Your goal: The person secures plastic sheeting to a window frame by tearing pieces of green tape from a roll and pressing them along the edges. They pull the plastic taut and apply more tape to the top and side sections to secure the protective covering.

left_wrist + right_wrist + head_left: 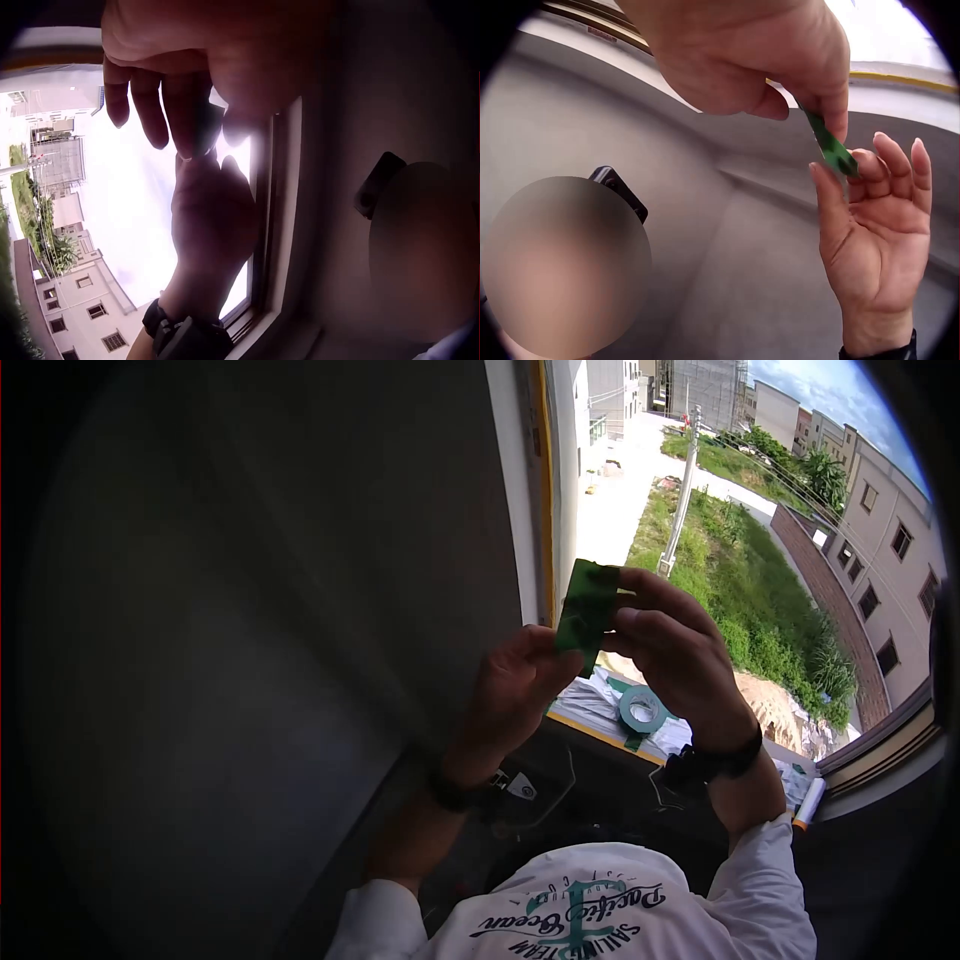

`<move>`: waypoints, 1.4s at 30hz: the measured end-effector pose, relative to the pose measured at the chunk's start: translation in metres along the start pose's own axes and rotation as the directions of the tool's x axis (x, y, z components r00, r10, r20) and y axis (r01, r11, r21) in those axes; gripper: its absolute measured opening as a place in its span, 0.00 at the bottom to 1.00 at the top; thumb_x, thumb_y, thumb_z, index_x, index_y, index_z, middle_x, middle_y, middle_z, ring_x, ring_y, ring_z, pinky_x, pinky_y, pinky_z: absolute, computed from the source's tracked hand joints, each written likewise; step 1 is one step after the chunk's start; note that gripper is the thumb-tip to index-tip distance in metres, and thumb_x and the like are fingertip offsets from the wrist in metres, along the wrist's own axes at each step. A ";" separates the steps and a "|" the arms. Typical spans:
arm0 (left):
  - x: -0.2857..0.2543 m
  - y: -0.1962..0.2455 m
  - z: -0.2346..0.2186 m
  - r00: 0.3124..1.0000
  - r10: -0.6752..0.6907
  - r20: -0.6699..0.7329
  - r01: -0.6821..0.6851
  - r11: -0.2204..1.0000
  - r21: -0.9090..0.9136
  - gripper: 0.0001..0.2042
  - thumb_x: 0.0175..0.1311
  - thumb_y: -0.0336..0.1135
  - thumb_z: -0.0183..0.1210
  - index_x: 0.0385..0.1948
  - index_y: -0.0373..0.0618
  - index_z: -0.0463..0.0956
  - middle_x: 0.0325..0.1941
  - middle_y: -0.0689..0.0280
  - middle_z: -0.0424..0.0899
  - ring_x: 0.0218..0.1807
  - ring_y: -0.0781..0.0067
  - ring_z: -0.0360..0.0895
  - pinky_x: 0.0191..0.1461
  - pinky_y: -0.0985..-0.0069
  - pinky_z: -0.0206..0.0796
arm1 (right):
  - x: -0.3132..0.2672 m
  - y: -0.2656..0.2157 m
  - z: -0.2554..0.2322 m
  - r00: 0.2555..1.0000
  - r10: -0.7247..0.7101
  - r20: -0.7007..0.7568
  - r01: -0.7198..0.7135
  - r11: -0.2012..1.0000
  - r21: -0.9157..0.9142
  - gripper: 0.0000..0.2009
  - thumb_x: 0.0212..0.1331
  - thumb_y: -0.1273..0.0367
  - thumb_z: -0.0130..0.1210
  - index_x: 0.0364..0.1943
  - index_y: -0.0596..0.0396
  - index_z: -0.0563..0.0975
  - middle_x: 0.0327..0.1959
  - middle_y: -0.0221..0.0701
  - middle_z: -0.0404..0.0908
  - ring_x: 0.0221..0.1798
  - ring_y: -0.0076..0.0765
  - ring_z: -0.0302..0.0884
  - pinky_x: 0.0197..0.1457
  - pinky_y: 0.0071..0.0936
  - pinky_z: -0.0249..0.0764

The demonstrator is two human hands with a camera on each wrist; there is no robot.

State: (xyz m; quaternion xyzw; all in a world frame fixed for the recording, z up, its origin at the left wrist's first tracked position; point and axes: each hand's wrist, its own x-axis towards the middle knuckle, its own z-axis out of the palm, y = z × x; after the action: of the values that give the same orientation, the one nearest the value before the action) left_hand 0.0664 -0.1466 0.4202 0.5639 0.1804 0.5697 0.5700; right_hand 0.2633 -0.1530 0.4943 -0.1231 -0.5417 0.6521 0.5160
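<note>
A short strip of green tape [586, 605] is stretched between the two hands in front of the window. My left hand [515, 685] pinches its lower end between thumb and index finger, the other fingers raised apart in the right wrist view. At the strip's upper, right-hand side, my right hand [675, 645] holds it with its fingertips. From the right wrist, the green tape [829, 146] shows as a narrow slanted band under the right hand [750, 60]. Below the hands in the head view, a roll of green tape [627, 712] lies on the sill.
White plastic sheeting [585, 702] covers the window sill [610, 737], with green tape pieces on it. A white roll [810, 803] stands at the sill's right end. To the left rises a grey wall [250, 610]; the window frame [545, 490] adjoins it.
</note>
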 end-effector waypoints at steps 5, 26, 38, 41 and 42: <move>-0.024 0.067 -0.019 0.958 0.210 -0.197 -0.162 0.959 0.233 0.07 0.67 0.31 0.66 0.40 0.41 0.78 0.34 0.67 0.86 0.37 0.84 0.81 0.43 0.81 0.73 | 0.035 0.018 0.040 0.946 -0.223 0.237 0.297 0.890 -0.346 0.27 0.59 0.82 0.44 0.66 0.62 0.69 0.56 0.41 0.81 0.57 0.35 0.81 0.67 0.34 0.72; 0.031 0.238 0.067 0.887 0.454 0.082 -0.276 0.379 0.883 0.07 0.66 0.26 0.64 0.40 0.35 0.77 0.37 0.63 0.86 0.39 0.79 0.83 0.46 0.80 0.75 | 0.144 -0.035 0.121 0.360 -0.923 -0.132 0.912 0.378 -0.159 0.20 0.59 0.75 0.64 0.55 0.63 0.72 0.36 0.38 0.87 0.39 0.33 0.88 0.43 0.23 0.79; 0.119 0.303 0.136 0.989 0.130 -0.070 0.027 0.310 0.950 0.38 0.65 0.40 0.64 0.71 0.33 0.54 0.46 0.56 0.86 0.52 0.67 0.83 0.56 0.71 0.75 | 0.178 -0.149 0.029 0.083 -0.934 -0.348 0.988 0.032 0.148 0.19 0.65 0.79 0.58 0.59 0.66 0.70 0.46 0.39 0.84 0.49 0.27 0.83 0.46 0.22 0.80; 0.152 0.302 0.143 0.966 0.254 0.042 -0.024 -0.074 0.997 0.29 0.65 0.37 0.63 0.66 0.38 0.66 0.49 0.56 0.85 0.55 0.68 0.81 0.61 0.69 0.71 | 0.204 -0.167 -0.045 0.131 -0.924 -0.360 0.934 -0.006 0.356 0.18 0.67 0.74 0.57 0.59 0.63 0.71 0.46 0.39 0.85 0.46 0.30 0.84 0.47 0.26 0.80; 0.165 0.302 0.147 0.950 0.281 0.133 -0.039 -0.318 0.947 0.25 0.66 0.36 0.63 0.63 0.40 0.70 0.50 0.56 0.85 0.56 0.68 0.81 0.63 0.68 0.70 | 0.210 -0.175 -0.062 0.246 -0.894 -0.374 0.913 0.085 0.398 0.17 0.68 0.72 0.57 0.59 0.63 0.72 0.46 0.39 0.85 0.46 0.32 0.85 0.48 0.28 0.80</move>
State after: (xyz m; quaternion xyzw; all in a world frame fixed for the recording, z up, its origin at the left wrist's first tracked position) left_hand 0.1035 -0.1559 0.7924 0.7642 0.5255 0.3070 -0.2134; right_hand 0.3103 0.0319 0.6999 0.3774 -0.2805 0.3155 0.8242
